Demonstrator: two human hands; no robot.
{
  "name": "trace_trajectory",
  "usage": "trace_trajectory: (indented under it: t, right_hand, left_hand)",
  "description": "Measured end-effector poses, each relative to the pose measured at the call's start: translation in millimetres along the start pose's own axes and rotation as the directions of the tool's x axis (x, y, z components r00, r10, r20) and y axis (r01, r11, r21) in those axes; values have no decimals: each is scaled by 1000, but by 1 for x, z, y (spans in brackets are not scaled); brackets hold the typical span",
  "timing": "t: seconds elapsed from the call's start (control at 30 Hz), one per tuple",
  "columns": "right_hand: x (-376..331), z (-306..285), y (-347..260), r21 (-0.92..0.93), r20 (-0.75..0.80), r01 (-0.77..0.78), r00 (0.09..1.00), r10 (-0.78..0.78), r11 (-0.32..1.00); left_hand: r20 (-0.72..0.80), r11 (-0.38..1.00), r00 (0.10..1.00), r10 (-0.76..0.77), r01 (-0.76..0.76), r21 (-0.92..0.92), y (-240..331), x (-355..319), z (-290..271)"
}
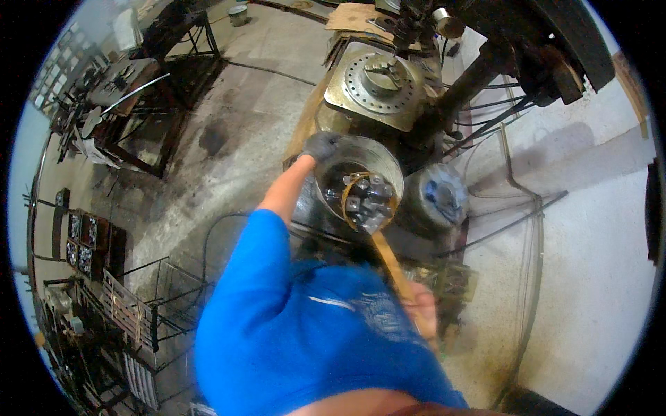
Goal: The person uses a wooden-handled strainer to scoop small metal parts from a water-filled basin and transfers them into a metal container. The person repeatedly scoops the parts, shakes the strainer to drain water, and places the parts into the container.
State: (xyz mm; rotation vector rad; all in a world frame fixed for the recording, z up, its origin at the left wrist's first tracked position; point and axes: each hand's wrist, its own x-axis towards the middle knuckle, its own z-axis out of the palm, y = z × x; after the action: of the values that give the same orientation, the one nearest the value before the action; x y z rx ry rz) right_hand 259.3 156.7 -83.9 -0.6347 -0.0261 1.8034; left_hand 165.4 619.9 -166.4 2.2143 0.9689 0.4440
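Note:
My left hand (pixel 321 147), in a dark grey glove, is closed over the far left rim of a round metal bucket (pixel 383 158). My right hand (pixel 422 308), low and to the right, grips the long wooden handle of a round-rimmed scoop or strainer (pixel 390 260). The scoop's ring sits inside the bucket's mouth. Several dark, blocky metal pieces (pixel 371 201) lie in and around that ring, wet or shiny. Whether the scoop's bottom is mesh or solid is hidden by the pieces.
Beyond the bucket is a drilling machine's table with a perforated round plate and chuck (pixel 380 82). A drum topped with blue and clear plastic (pixel 444 193) stands right of the bucket, near a white wall (pixel 590 256). Metal racks (pixel 132 305) and a workbench (pixel 128 87) stand left.

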Motion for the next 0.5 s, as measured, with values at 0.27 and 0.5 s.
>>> trace_trajectory:
  t: [0.27,0.5]
  right_hand:
    - [3,0,0,48,20,-39,999,38,998]
    - [1,-3,-3,21,-26,-90,996,91,996]
  left_hand:
    - [-39,999,998,44,-43,17,4,1,-1]
    - [-8,999,1000,20,-19,31,-4,4,2]
